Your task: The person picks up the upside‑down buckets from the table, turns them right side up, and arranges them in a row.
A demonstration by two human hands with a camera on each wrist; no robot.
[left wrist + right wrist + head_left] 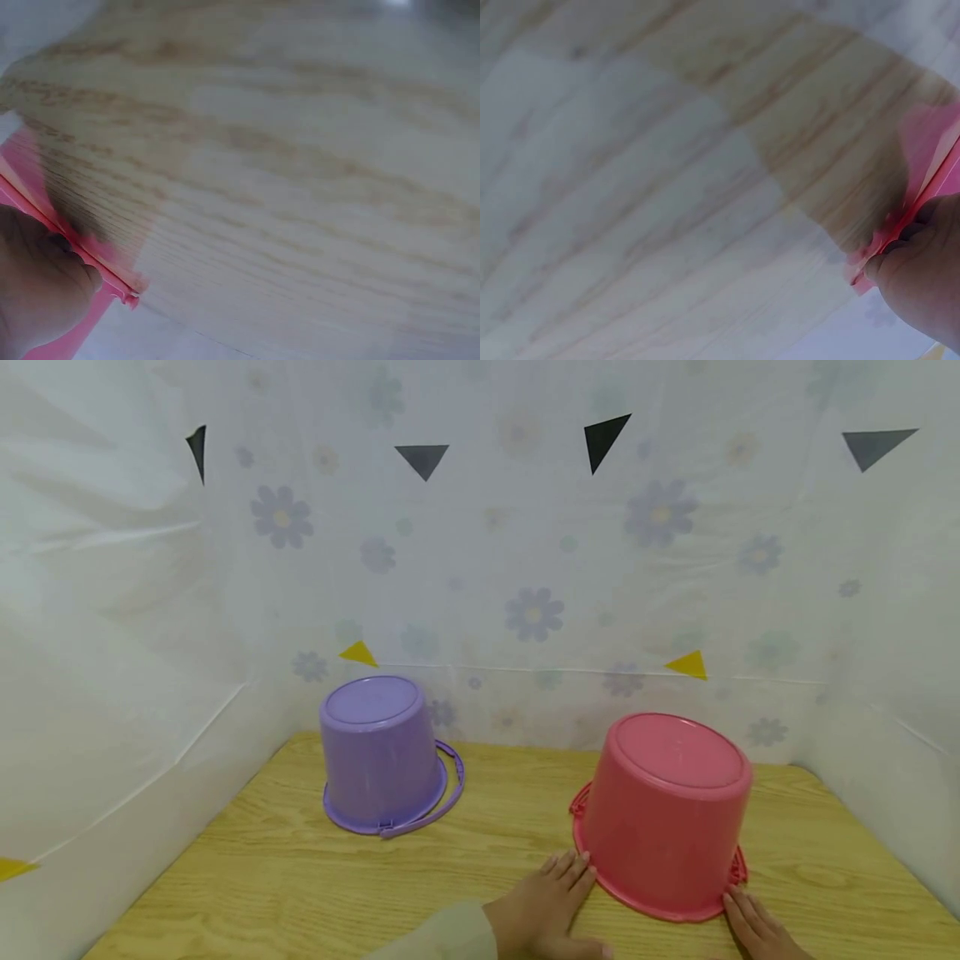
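Red bucket [667,843] — one, upturned; left hand [546,902] and right hand [761,928], both straight-fingered, touch it; one purple bucket [378,760] — upturned.

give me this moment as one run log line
left hand: touches red bucket, low | right hand: touches red bucket, low | red bucket: upside down on table | purple bucket: upside down, untouched
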